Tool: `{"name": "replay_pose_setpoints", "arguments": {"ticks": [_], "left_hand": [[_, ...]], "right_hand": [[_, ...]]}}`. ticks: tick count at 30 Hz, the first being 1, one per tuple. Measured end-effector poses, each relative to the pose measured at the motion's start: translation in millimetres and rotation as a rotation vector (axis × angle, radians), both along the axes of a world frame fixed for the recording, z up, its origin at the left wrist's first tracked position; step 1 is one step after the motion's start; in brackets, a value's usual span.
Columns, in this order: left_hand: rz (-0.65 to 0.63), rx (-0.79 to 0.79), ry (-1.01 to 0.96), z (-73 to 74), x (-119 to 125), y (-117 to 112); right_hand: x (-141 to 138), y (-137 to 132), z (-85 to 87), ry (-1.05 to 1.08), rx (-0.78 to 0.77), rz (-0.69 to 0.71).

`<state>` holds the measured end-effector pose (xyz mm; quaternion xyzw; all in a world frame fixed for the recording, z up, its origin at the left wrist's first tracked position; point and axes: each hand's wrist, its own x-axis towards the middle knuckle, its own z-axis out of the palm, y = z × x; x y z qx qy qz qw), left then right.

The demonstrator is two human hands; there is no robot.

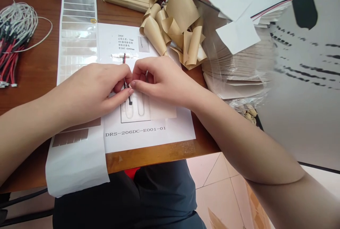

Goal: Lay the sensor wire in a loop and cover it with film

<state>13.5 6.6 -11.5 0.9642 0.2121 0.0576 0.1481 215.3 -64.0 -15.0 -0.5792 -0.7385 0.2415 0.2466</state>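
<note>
Above a printed sheet (148,138) on the wooden table, my two hands meet at the fingertips. My left hand (95,83) is closed in a pinch around a thin red and black wire (124,58), which shows above the fingers. A small black wire end (130,102) pokes out below them. My right hand (162,76) also pinches, its thumb and finger against the left fingertips; what lies between them is hidden. Under the hands, a pale rectangular piece (163,111) lies on the sheet, over a drawing of looped lines.
A clear strip of film labels (77,34) runs along the left and hangs over the table edge. Bundled wires with white connectors (18,37) lie far left. Curled brown paper pieces (183,9) and a bagged stack of white sheets (236,66) stand behind and right.
</note>
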Motion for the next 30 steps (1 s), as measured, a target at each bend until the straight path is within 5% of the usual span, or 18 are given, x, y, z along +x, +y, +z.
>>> {"name": "replay_pose_setpoints", "arguments": {"ticks": [19, 30], "left_hand": [[0.000, 0.028, -0.040, -5.1, -0.2, 2.3], [0.015, 0.011, -0.020, 0.4, 0.3, 2.0]], "right_hand": [[-8.0, -3.1, 7.6, -0.120, -0.050, -0.039], [1.4, 1.7, 8.5, 0.069, -0.101, -0.030]]}}
